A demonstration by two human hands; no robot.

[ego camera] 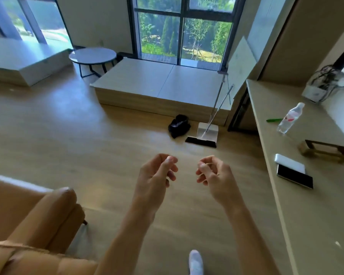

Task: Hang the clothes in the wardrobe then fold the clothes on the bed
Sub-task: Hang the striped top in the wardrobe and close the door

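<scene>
A tan chair stands left. Both hands, left and right, hover loosely curled, grasping nothing. A dark bundle, perhaps clothing, lies beside the broom. A bottle rests on the counter.

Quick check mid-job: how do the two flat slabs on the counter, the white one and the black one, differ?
The white slab is matte and pale, while the black slab is dark and glossy like a phone screen. The white slab lies farther along the counter, toward the water bottle; the black slab lies nearer the person. The black slab looks longer. Both lie flat, side by side, angled alike.
</scene>
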